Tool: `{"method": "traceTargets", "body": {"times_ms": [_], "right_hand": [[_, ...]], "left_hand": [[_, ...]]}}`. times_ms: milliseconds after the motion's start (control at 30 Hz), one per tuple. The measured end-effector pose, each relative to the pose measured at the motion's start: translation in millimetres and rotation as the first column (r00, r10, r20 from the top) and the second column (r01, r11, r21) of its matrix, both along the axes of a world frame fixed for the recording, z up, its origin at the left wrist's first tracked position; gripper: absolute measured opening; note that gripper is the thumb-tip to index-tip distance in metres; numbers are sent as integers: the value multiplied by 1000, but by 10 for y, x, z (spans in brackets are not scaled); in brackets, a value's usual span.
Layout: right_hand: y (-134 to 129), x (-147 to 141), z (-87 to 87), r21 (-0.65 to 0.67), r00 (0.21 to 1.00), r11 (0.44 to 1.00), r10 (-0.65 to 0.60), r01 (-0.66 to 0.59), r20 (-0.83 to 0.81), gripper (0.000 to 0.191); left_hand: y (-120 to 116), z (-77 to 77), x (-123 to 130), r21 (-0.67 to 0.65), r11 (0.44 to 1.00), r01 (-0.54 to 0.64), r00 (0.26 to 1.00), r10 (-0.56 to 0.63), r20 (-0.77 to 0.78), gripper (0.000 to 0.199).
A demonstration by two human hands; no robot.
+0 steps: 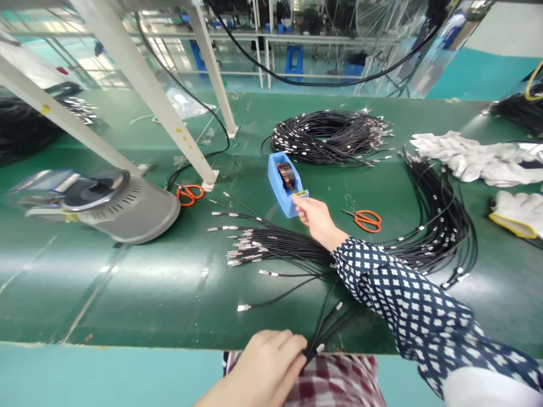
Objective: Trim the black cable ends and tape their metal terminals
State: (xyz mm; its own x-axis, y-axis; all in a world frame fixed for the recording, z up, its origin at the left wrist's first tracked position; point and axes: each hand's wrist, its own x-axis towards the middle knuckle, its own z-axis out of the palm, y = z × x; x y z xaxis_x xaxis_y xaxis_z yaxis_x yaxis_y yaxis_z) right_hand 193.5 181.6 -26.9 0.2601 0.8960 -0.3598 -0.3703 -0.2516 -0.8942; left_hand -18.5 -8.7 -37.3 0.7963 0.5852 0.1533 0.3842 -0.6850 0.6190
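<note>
At the table's front edge my left hand (275, 359) is closed around a few black cables (316, 339), whose far parts run up onto the table. My right hand (314, 217) reaches out to a blue tape dispenser (278, 186); thumb and finger pinch at its cutting end, seemingly on the tape. A dark roll of tape (287, 174) sits in the dispenser. Under my right forearm lies a bundle of black cables (288, 243) with white-tagged, metal-tipped ends pointing left. One loose cable end (244, 308) sticks out nearer to me.
Behind the dispenser lies a coiled cable bundle (326, 135). Orange-handled scissors (368, 220) are right of my hand, another orange pair (190, 194) by a white post (169, 113). A grey machine (139, 206) stands left. White gloves (475, 155) lie at right.
</note>
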Motion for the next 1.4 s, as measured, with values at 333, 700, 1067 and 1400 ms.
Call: {"method": "traceTargets", "body": {"times_ms": [333, 700, 1067, 1400], "right_hand": [[3, -91, -36, 73, 992, 994, -88, 81, 85, 41], [-40, -51, -187, 132, 996, 991, -40, 29, 81, 40], [-214, 27, -245, 159, 966, 979, 84, -125, 246, 44], [-707, 1450, -8, -3, 418, 987, 71, -161, 906, 17]], "left_hand": [[2155, 247, 577, 144, 944, -296, 919, 241, 312, 39], [2325, 22, 614, 166, 947, -275, 924, 213, 318, 42], [2323, 41, 619, 119, 947, -298, 920, 251, 302, 39], [2359, 153, 579, -194, 919, -342, 815, 393, 426, 34]]}}
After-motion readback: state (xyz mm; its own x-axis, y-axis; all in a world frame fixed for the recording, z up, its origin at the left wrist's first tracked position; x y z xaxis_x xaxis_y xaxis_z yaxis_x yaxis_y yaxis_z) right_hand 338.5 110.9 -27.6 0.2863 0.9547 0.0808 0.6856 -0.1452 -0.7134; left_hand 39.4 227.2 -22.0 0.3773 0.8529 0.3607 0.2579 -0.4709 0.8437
